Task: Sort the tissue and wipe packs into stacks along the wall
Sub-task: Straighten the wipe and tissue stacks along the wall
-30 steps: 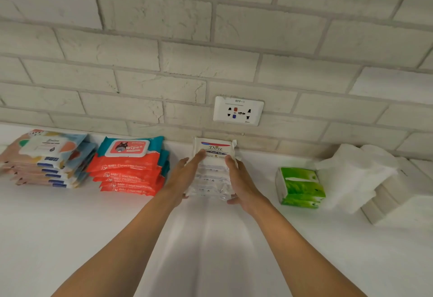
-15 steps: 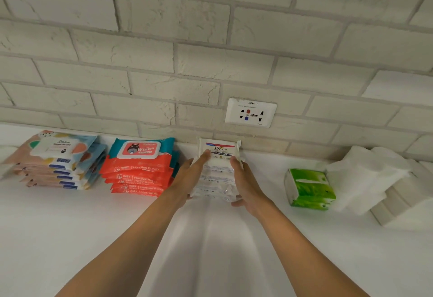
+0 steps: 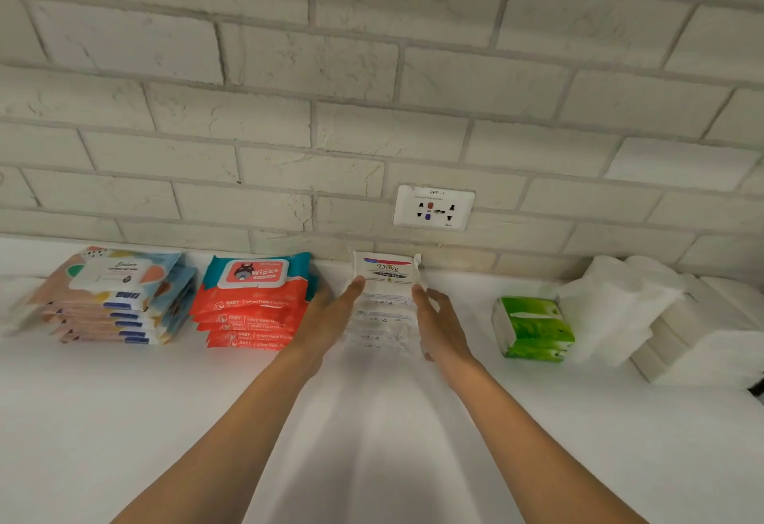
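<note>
The left hand (image 3: 326,317) and right hand (image 3: 440,325) have stayed flat, straight fingers pressing the sides of the Dove stack (image 3: 384,304), gripping nothing. This pile looks squared against the wall (image 3: 372,68)

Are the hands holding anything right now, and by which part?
Nothing is gripped. The left hand and right hand rest with straight fingers against the two sides of the white Dove stack, one on each side.
</note>
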A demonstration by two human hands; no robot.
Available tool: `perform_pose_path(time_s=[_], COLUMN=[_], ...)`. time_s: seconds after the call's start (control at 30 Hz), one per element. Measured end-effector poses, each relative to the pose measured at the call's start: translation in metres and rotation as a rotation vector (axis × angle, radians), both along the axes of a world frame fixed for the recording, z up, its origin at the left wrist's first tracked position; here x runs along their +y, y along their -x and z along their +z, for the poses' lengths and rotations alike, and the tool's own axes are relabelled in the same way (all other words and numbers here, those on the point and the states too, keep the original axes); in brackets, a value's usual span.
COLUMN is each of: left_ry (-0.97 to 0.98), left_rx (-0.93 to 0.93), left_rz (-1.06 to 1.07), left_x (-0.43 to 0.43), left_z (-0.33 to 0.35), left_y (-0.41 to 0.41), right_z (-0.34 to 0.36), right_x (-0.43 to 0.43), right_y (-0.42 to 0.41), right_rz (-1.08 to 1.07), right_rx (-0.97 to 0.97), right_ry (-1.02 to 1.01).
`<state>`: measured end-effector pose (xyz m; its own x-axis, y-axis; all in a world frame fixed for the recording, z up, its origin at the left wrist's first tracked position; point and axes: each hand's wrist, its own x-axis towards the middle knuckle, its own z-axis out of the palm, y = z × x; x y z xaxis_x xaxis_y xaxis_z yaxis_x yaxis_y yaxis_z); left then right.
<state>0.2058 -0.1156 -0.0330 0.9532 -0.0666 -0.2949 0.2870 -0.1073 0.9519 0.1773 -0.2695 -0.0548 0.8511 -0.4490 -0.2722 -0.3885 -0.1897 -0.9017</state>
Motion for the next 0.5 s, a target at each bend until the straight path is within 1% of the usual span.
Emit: perform_pose_path(time_s=[0.1, 0.2, 0.3, 0.4, 0.5], left_ry=[-0.026, -0.041, -0.044, -0.034, -0.043], left_rx=[-0.037, -0.075, -0.054, -0.037, -0.061], left_rz=[-0.010, 0.035, 0.059, 0.012, -0.071], left_x=[0.008, 0.016, 0.017, 0.008, -0.012], left_z=[0.004, -0.001, -0.012, -0.022, -0.022], left_y=[0.013, 0.026, 0.036, 0.045, 0.057], right_z=[0.002, 0.003, 0.001, -0.002, -0.004], right_x=[-0.001, -0.004, -0.009, -0.016, -0.027], right_y=[0.018, 0.038, 0.058, 0.078, 0.097], right_rz=[-0.039, -0.092, -0.144, -0.180, -0.214], right_rx=[-0.028, -0.062, -0.090, -0.103, -0.114], right_ry=[0.011, -0.005, -0.060, -0.096, -0.090])
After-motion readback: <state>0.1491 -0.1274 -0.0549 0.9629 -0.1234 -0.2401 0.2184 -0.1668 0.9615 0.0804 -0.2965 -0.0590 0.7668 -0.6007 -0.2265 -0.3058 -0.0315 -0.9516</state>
